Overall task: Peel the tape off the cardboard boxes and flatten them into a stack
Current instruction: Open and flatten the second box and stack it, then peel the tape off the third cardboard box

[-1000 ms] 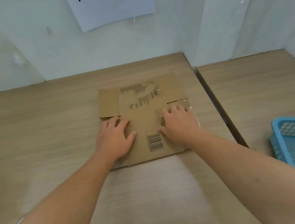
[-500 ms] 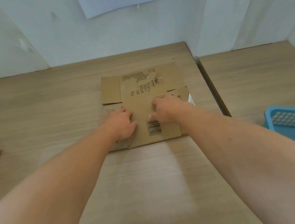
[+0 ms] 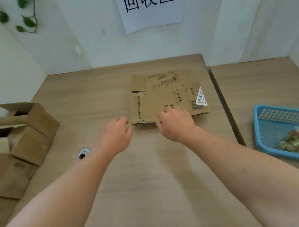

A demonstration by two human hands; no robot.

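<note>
Flat box (image 3: 164, 102) is light, stiff, thin; grasp its near edge. Left hand (image 3: 115, 136) and right hand (image 3: 177, 125) fingers curl loosely there, apparently gripping nothing.

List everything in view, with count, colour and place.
flattened cardboard boxes: at least two, brown, stacked mid-table
upright cardboard boxes: several, brown, table's left side
plastic basket: one, blue, right
tape scraps: pile, yellowish, in basket
paper sign: one, white, back wall
plant leaves: few, green, upper left
cable hole: one, dark, beside left forearm
tables: two, wood-grain, side by side
left-hand grip: one, empty, at stack's near-left corner
right-hand grip: one, empty, over stack's near edge
</note>
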